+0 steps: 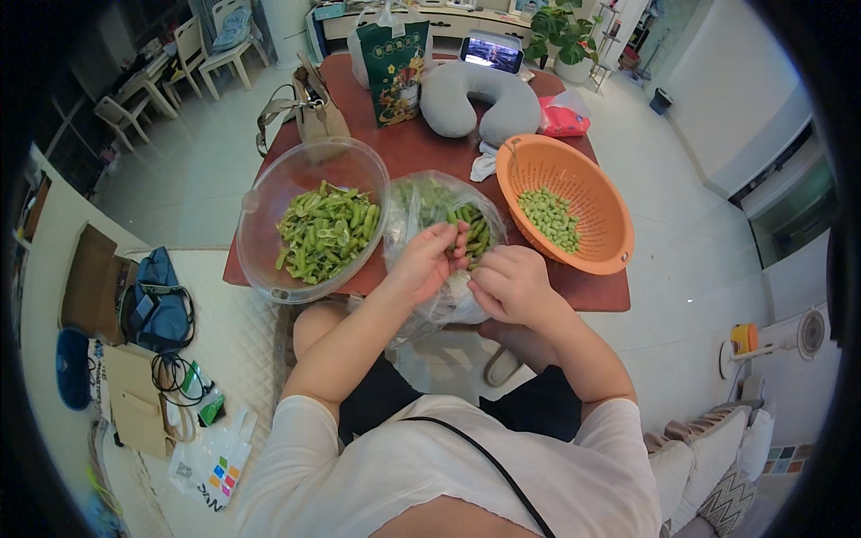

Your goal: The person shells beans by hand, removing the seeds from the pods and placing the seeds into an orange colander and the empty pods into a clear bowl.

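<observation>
My left hand (430, 262) and my right hand (513, 283) are close together over a see-through plastic bag (408, 220) of green soybean pods (473, 235). On both hands the fingers are pinched closed, and whatever lies between them is too small to make out. To the left stands a see-through plastic bowl (260, 202) with a heap of green pod shells (327, 231), many of them looking split. On the right an orange colander (603, 202) leans slightly toward me, with shelled green beans (549, 218) gathered in it.
The red-brown table (587, 291) also bears a beige handbag (321, 118), a green gift bag (393, 76), a grey neck pillow (448, 103), a lit phone (491, 54) propped up behind it, and a pink packet (563, 118). My knees are at the table's near edge.
</observation>
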### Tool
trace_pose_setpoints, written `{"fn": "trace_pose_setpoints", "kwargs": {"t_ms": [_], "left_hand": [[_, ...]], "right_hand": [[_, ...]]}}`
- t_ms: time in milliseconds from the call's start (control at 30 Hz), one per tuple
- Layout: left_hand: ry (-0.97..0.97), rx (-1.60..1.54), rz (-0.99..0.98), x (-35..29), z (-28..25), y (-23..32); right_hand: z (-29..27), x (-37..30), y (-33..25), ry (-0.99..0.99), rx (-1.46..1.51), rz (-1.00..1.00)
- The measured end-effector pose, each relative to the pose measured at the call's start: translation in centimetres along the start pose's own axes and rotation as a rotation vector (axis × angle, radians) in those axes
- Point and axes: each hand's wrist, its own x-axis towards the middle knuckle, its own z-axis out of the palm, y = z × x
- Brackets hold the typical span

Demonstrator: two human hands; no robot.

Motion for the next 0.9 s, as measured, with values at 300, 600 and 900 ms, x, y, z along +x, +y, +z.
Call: {"fn": "trace_pose_setpoints", "kwargs": {"t_ms": [300,600,900], "left_hand": [[-0.074,0.189,0.028,-0.8,1.7,-0.6],[-0.007,0.517,-0.024,-0.7,2.5,-0.7],[-0.082,0.575,0.062,-1.4,3.0,0.9]], "right_hand": [[2.8,11.2,-0.4,0.379,0.143,-0.023],[6.6,14.1,-0.1,-0.035,-0.156,0.016],[1.3,2.3,1.6,-0.047,0.228,0.742]]}}
